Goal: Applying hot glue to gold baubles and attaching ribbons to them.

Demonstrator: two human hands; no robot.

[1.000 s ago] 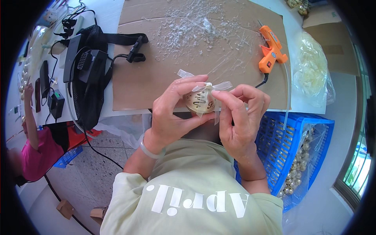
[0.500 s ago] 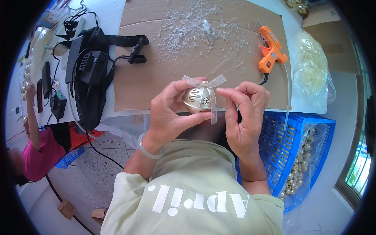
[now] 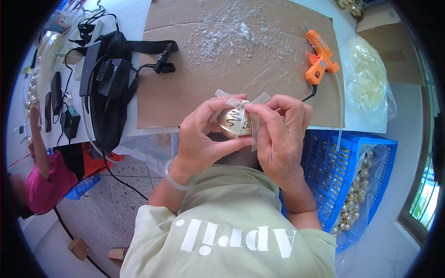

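— Between your fingers?
— My left hand (image 3: 199,139) and right hand (image 3: 278,139) clamp the gold bauble (image 3: 233,123) and its ribbon (image 3: 241,101), above the cardboard sheet's (image 3: 185,88) near edge. Bare cardboard lies beyond my fingertips.

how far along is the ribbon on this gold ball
Done: a white ribbon bow already sits on top of the gold ball. In hand: the left hand cradles the ball while the right hand pinches the bow, with the ribbon tails hanging loose. The orange glue gun lies set down on the cardboard sheet. Left: I can't tell whether the bow is fixed.
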